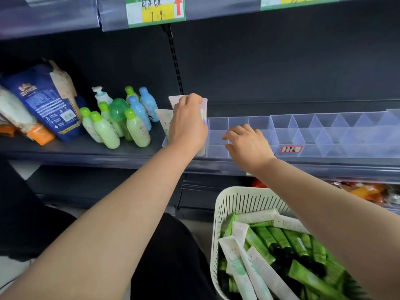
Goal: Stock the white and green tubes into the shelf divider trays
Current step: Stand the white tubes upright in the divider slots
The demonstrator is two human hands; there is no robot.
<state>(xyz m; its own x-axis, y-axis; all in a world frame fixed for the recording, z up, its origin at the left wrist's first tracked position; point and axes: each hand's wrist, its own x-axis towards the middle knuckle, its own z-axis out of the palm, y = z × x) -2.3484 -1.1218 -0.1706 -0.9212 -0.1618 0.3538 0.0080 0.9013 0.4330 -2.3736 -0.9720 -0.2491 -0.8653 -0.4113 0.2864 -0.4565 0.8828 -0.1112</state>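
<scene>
My left hand (187, 124) grips a white tube (204, 109) standing upright at the left end of the clear shelf divider tray (238, 126). Another white tube (165, 121) stands just left of it, and a third (174, 100) shows behind my fingers. My right hand (246, 144) hovers over the tray's front compartments, fingers loosely bent and holding nothing. A white slotted basket (244, 202) at the lower right holds several green tubes (279, 237) and white tubes (236, 267).
A second clear divider tray (337, 135) with a red-edged label extends right along the shelf. Several green and blue capped bottles (121, 122) and a blue bag (43, 98) stand on the shelf to the left. Orange packets (368, 189) lie on the shelf below.
</scene>
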